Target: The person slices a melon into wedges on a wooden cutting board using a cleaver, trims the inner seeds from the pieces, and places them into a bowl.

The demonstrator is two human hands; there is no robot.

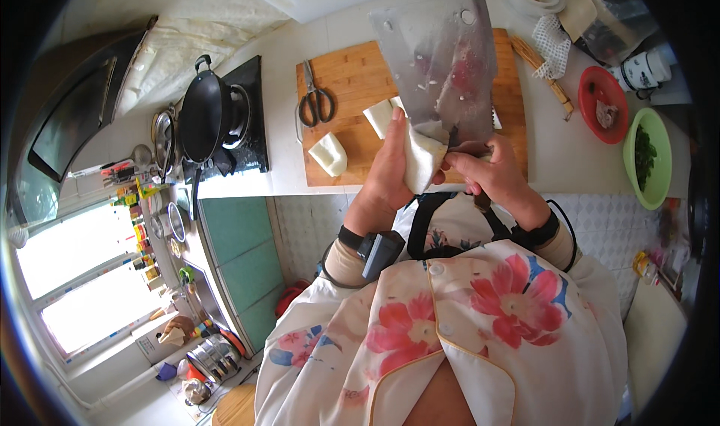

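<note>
My left hand (387,170) holds a thick piece of white vegetable flesh (419,161), perhaps winter melon, above the near edge of a wooden cutting board (357,63). A broad, wet metal cleaver blade (436,60) with a hole in one corner rises beyond it, with pink reflections. My right hand (486,170) is closed around the cleaver's handle end, which the fingers mostly hide, and the blade's low corner meets the piece. Another white chunk (328,154) lies at the board's left, and a further one (379,116) beside my left thumb. Black-handled scissors (316,100) rest at the upper left.
Left of the board, a black wok (203,116) sits on a gas stove (247,83). To the right are a bundle of thin sticks (543,77), a white mesh (551,46), a red bowl (588,88) with a pinkish lump and a green bowl (661,161) of leafy greens.
</note>
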